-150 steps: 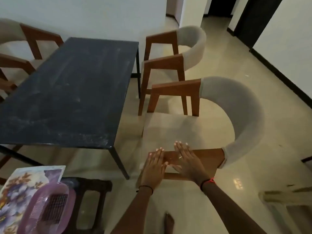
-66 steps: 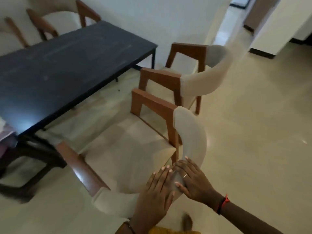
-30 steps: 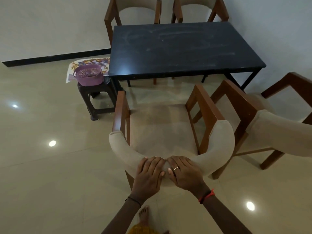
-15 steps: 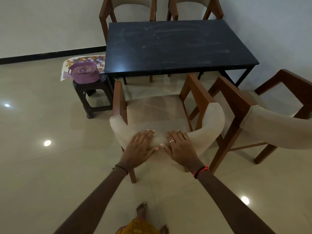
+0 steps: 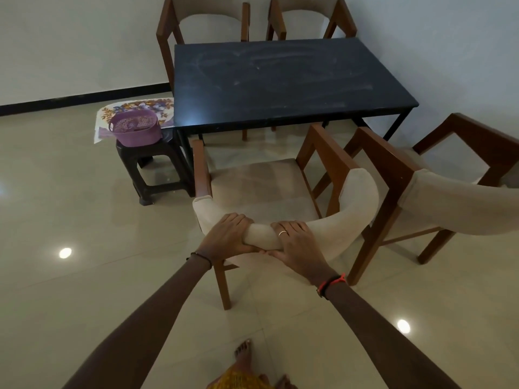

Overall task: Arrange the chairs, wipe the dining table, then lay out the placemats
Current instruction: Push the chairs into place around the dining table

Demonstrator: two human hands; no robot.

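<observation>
Our left hand (image 5: 229, 237) and right hand (image 5: 295, 245) grip the padded back of the chair (image 5: 261, 186), fingers curled over its top and thumbs meeting on our side. It faces the dusty tabletop (image 5: 280, 80), its wooden arms reaching close to the near edge. A second chair (image 5: 449, 203) stands just to its right, turned at an angle. Two far chairs (image 5: 205, 21) sit at the opposite side. Beside the left end, a stool (image 5: 151, 164) carries floral placemats (image 5: 134, 105) with a purple basket (image 5: 134, 126) on top.
</observation>
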